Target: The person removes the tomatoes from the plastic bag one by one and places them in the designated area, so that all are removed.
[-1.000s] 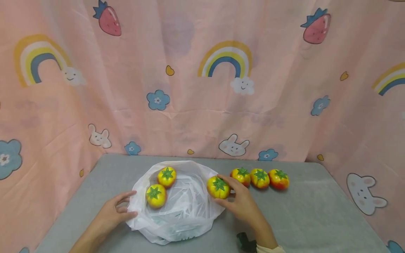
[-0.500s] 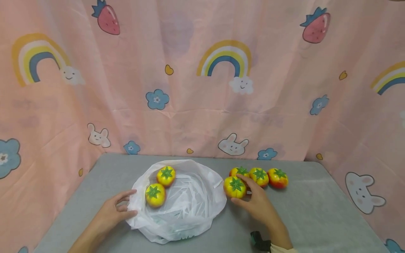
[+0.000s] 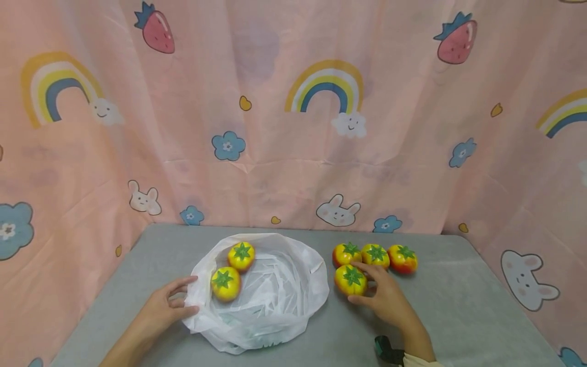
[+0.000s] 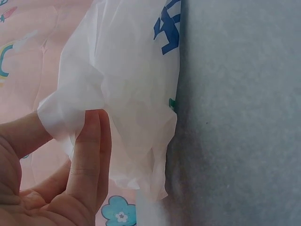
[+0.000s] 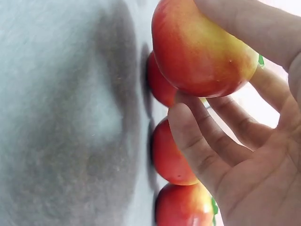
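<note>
In the head view the right hand [image 3: 385, 295] holds a yellow-red fruit with a green star-shaped top [image 3: 351, 280] between thumb and fingers, just in front of a row of three similar fruits [image 3: 375, 256]. The right wrist view shows this held fruit [image 5: 202, 52] close to the others. A white plastic bag [image 3: 275, 326] lies spread open, with two more such fruits [image 3: 225, 284] inside its left part. At its left rim the left hand [image 3: 160, 311] grips the plastic; the left wrist view shows the fingers [image 4: 87, 165] against the bag [image 4: 131, 94].
The grey table [image 3: 463, 306] extends to the right of the fruits and in front of the bag. Behind it hangs a pink patterned curtain [image 3: 275, 188]. A dark strap piece [image 3: 387, 350] sits at the right wrist.
The right hand and its fruit have moved right, from the bag's right rim to just in front of the row, and latterly a little nearer the viewer. The left hand keeps its place.
</note>
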The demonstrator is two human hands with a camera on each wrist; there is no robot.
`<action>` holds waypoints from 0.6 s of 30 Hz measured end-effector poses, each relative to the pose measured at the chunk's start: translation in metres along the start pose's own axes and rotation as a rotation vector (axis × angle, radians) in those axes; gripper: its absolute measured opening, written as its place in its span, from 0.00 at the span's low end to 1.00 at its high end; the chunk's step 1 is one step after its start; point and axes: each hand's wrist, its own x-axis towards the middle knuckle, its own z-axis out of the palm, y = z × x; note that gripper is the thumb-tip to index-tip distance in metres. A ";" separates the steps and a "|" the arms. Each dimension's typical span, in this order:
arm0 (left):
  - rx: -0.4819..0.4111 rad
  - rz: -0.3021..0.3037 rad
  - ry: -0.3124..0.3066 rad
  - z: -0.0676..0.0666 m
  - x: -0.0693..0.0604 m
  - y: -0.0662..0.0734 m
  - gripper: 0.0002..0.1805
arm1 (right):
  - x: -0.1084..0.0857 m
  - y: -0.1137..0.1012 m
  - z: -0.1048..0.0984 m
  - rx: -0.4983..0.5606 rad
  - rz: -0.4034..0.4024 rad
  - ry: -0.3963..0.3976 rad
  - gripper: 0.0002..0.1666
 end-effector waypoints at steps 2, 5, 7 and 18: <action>0.000 -0.006 0.003 0.000 -0.001 0.000 0.45 | 0.000 0.002 0.001 0.000 0.017 -0.009 0.44; -0.001 -0.004 0.002 0.000 -0.001 0.000 0.45 | 0.001 0.005 0.003 0.004 0.035 -0.025 0.45; -0.002 -0.005 0.002 0.000 0.000 0.000 0.45 | 0.002 0.007 0.004 0.003 0.041 -0.033 0.45; 0.034 -0.017 0.004 0.000 0.002 0.001 0.45 | -0.001 0.014 0.006 0.013 0.060 -0.053 0.44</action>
